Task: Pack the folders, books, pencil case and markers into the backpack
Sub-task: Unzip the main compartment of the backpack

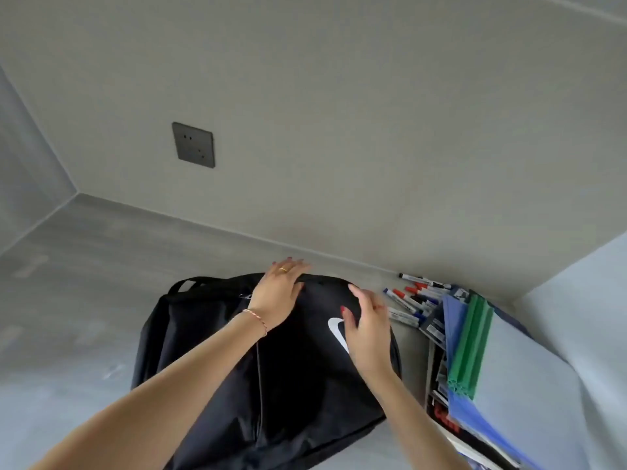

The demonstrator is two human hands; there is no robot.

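Up at the far edge of the black backpack [271, 361], the fingers [294, 266] of the left hand [276, 295] lie fairly straight and spread, draped over the bag's top rim, with the palm pressing on the fabric; a gold ring sits on one finger and a thin red-and-white bracelet [256, 320] circles the wrist. The right hand [364, 329] is just to the right of it, fingers loosely extended and slightly apart, holding nothing; whether it touches the fabric or hovers just above it is hard to tell, since the hand is blurred. It partly covers a white logo [336, 330] on the bag's front.

The backpack lies flat on the grey tabletop [84, 300], its carry loop [185, 283] at the far left corner and a zip line running down its middle towards the near side.

To the right of the bag, near the wall, a loose heap of markers [417, 298] with red, blue and black caps lies on the tabletop. Just nearer than the markers, along the right edge, are the folders [475, 351]: blue ones with green spines stacked on top of them. Books [441, 398] lie partly hidden under the folders.

On the far wall, up to the left, is a dark grey wall socket [192, 145].
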